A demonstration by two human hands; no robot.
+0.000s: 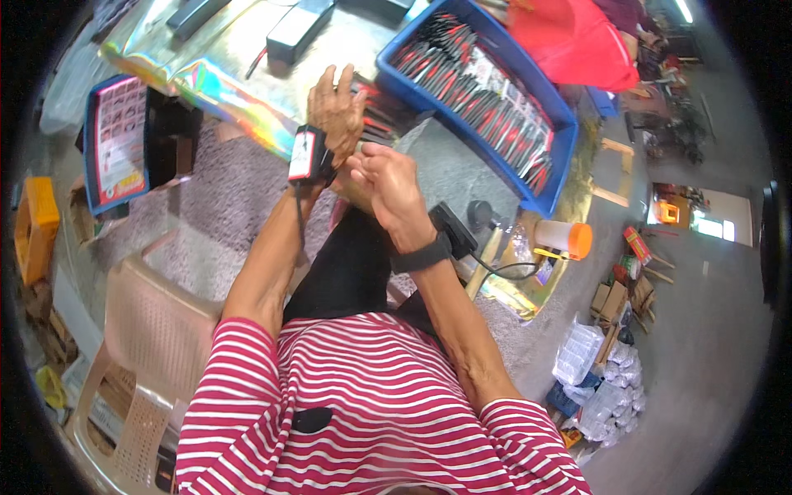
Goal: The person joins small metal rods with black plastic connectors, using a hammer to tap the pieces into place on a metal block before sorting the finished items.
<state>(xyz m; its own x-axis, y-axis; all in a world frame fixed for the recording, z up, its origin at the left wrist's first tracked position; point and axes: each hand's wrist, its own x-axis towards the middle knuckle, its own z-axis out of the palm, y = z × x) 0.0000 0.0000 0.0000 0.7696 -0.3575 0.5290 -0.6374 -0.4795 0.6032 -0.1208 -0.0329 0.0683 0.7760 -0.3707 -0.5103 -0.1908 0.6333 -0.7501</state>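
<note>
My left hand (337,115) reaches over the table's near edge with its fingers stretched out and apart. It lies beside a small row of slim red-and-black pieces (378,115), blurred and partly covered by the hand. Close to the left wrist, my right hand (389,183) has its fingers curled in; whatever they may hold is hidden. Both wrists wear strapped-on black devices with cables. Just beyond the hands, a blue crate (546,194) is packed with rows of similar red, black and white pieces.
Black boxes (299,33) stand on the shiny-covered table at the far left. An orange-lidded jar (569,239) is at the right edge. A red cloth (569,41) lies behind the crate. To my left are a beige plastic chair (161,313) and a blue-edged bin (124,144).
</note>
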